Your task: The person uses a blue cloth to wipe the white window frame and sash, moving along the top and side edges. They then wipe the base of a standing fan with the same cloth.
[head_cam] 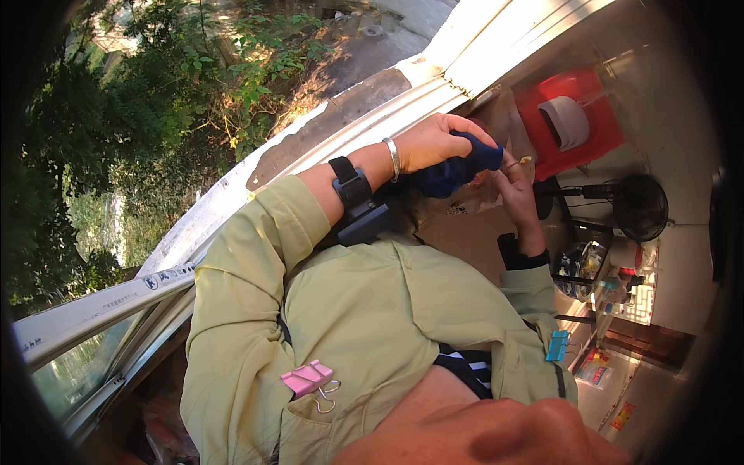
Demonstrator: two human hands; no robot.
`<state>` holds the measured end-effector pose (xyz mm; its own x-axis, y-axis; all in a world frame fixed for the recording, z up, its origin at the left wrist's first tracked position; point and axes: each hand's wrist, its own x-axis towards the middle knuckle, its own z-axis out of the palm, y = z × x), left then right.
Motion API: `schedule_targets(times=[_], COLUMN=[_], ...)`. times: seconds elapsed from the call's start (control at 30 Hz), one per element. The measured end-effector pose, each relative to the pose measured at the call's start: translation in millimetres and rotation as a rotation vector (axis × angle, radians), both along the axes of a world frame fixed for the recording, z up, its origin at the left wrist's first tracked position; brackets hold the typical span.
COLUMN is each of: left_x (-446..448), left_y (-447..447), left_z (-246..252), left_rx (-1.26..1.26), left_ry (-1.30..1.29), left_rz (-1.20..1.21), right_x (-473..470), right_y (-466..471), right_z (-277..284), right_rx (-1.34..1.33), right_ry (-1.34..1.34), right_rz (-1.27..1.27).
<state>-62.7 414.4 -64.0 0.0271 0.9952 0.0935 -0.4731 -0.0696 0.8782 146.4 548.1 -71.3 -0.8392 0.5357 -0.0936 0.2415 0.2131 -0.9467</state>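
A bunched dark blue cloth is pinched between the thumb and fingers of my left hand, which wears a silver bangle. From the other side my right hand grips the edge of the same cloth, its fingers close to those of the left. A small yellowish thing shows beside the right fingers; what it is I cannot tell. Part of the cloth hangs below the left wrist, partly hidden by it. A dark device is strapped to my left forearm.
A window frame runs diagonally along my left, with plants outside. At the right are a red plastic bag with a whitish object on it, a black fan and a shelf with assorted items. Pink and blue binder clips hold my shirt.
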Motion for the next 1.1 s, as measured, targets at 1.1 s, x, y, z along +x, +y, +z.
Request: schedule_targets(times=[1.1], left_x=[97], left_y=[38], left_z=[-36], left_rx=[-0.184], left_ry=[0.955], left_rz=[-0.131], right_x=[133], right_y=[62], right_z=[11], right_rx=[0.261], right_ry=[0.572], right_rz=[-0.779])
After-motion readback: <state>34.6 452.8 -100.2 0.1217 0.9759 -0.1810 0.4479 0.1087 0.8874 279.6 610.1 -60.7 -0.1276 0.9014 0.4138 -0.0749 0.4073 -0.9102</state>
